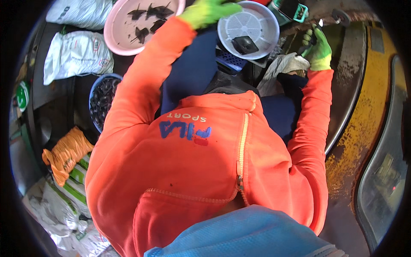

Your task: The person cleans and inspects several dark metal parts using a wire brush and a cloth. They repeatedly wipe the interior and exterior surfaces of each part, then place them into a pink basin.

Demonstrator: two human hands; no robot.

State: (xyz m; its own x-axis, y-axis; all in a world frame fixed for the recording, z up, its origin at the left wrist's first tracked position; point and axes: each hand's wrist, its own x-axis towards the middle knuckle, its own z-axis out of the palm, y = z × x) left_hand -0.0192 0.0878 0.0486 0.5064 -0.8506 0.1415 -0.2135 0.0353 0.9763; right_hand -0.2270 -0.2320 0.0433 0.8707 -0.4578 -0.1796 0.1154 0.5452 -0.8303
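Observation:
Both of my hands wear yellow-green gloves. My left hand (209, 13) is at the top edge, between a pink basin (112, 42) and a round white sieve basket (245, 25). Its fingers stretch toward the basket's rim, and it holds nothing that I can see. Several black, pointed pieces (157, 11) lie in the basin. One larger black piece (245, 44) rests in the basket. My right hand (319, 51) is raised at the upper right, its fingers closed on a small black object (309, 46) whose kind I cannot make out.
A blue tub (92, 96) full of dark parts stands on the left, near white sacks (77, 55) and an orange bag (68, 152). A green container (286, 12) sits beyond the basket. Worn yellow machine bodywork (364, 111) borders the right side.

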